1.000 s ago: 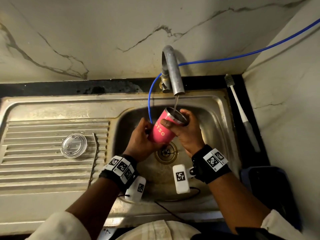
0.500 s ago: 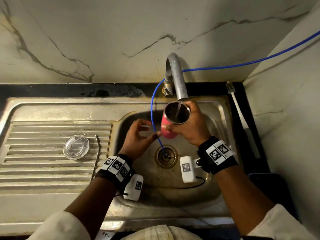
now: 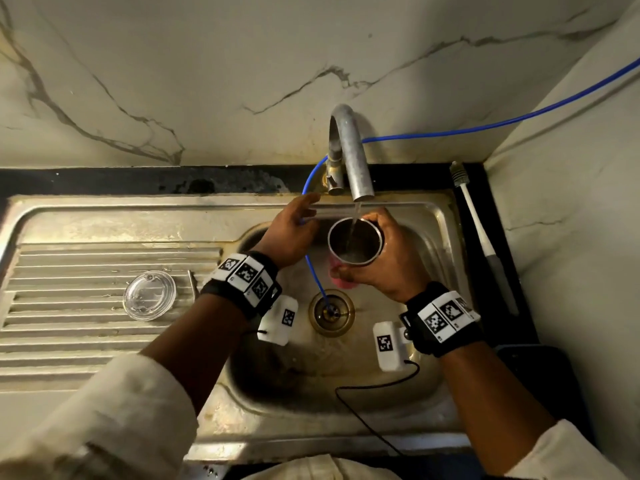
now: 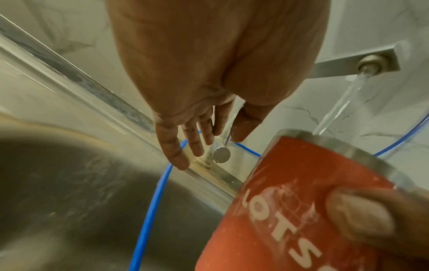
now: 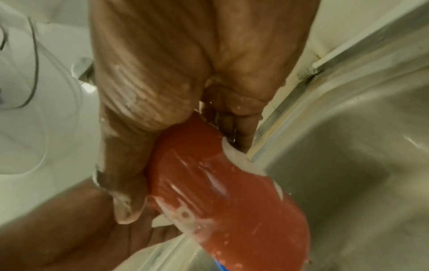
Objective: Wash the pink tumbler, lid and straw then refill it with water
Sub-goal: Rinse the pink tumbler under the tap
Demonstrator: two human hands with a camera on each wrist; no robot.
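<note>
Now holds the pink tumbler (image 3: 355, 242) upright in the right hand (image 3: 388, 268) alone, fingers and thumb wrapped round its wall just below the steel rim, over the basin of the sink (image 3: 415, 386) near its back edge. Catches the stream from the tap spout (image 3: 353, 157) straight in the open mouth, with a little water already pooled at the bottom.

A second ago gripped it tilted, with both hands. Since then has let go with the left hand (image 3: 291, 233) and lifted it to the sink's back edge, beside the tap handle (image 3: 334, 181). Fingers out straight there, thumb apart, grasping nothing. Close to the handle, though contact not plain from the left wrist view. Reaches across the blue hose (image 3: 313, 271) leading down to the drain.

Reads as scrubbing done and rinsing or filling begun, with the free hand ready to turn off the water. White suds on the right hand and on the tumbler's pink wall in the right wrist view, so probably a rinse to tip out before the final fill.

Clear lid (image 3: 149, 295) lying flat on the draining board (image 3: 69, 341) at the sink's left, well apart from the tumbler. Just beside it a thin rod, likely the straw (image 3: 191, 279). Neither yet fitted.
</note>
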